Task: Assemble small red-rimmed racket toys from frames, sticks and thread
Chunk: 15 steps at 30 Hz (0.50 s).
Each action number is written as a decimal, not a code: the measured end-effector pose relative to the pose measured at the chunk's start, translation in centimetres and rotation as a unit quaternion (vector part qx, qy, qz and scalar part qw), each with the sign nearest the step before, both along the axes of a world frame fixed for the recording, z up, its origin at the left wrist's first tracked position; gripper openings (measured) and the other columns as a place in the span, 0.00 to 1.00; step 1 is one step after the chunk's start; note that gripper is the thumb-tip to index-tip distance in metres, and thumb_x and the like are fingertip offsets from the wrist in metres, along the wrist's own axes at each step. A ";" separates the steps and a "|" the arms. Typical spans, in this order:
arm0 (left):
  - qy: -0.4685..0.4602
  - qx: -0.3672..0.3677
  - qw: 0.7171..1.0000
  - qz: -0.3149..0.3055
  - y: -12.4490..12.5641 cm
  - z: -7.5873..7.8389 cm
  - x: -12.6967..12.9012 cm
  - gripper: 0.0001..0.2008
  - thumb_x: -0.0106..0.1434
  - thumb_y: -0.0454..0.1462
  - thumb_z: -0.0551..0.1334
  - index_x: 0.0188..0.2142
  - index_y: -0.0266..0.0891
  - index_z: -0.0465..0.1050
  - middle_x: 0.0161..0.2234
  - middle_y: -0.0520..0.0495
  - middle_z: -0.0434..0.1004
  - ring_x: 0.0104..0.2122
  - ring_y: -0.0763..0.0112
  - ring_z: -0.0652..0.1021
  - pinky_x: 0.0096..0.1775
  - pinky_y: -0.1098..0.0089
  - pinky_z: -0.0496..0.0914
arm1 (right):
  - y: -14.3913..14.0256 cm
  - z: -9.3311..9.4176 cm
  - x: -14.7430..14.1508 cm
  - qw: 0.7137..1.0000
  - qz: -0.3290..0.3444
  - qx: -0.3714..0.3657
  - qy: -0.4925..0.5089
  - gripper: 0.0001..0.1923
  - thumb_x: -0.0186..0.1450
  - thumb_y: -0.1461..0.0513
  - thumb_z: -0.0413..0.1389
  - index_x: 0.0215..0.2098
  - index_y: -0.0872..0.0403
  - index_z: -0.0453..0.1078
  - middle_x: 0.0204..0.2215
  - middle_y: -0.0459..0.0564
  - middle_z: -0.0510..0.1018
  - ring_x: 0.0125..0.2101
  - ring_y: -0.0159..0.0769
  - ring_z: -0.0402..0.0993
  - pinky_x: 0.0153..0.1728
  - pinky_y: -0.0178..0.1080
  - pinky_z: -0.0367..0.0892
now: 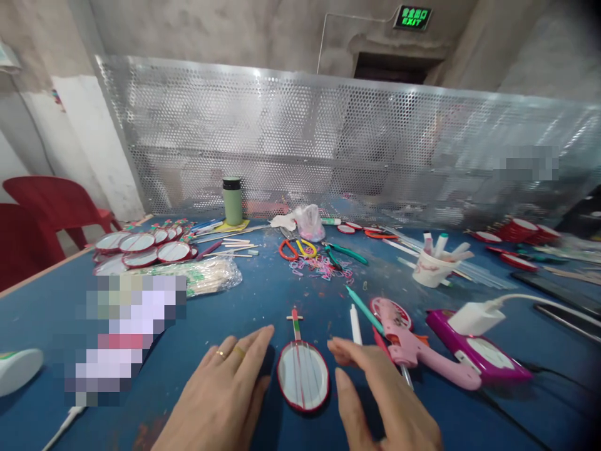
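Table [291, 294]: blue, filling the lower frame. Finished pile [141, 245]: red-rimmed ovals stacked at left centre, judged done. Left hand [220, 394]: flat at bottom centre, fingers spread, nothing held. Right hand [380, 401]: beside it, fingers loosely spread, nothing held. Glue gun [413, 344]: pink, laid at lower right. Toy [302, 369]: stringed oval with stick neck, between both hands, apparently assembled.

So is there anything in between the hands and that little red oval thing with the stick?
No. The little oval toy lies flat on bare blue table between the left hand and right hand. Nothing visible sits in either gap. The pink glue gun lies beyond the right hand.
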<state>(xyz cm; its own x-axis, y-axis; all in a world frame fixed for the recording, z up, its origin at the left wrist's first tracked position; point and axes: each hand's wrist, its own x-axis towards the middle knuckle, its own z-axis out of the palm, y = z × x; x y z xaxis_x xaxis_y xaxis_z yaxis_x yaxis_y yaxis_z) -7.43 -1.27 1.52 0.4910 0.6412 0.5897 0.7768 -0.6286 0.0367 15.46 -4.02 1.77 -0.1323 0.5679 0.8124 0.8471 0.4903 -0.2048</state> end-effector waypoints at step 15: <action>0.011 -0.066 0.997 -0.025 1.2 2.6 0.2 0.37 0.67 0.53 0.57 0.69 0.40 0.52 0.56 0.37 0.75 0.51 0.56 0.78 0.47 0.61 0.75 | 2.6 -3.2 1.8 0.993 0.054 -0.010 -0.102 0.36 0.67 0.46 0.55 0.67 0.57 0.59 0.51 0.58 0.79 0.46 0.47 0.81 0.39 0.41 0.78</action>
<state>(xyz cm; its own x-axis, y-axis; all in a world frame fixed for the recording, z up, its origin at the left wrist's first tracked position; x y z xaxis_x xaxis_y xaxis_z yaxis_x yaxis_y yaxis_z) -7.28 -0.06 4.09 0.5363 0.6873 0.4899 0.7462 -0.6574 0.1053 17.21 -1.46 -1.46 -0.3539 0.5574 0.7510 0.8142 0.5787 -0.0459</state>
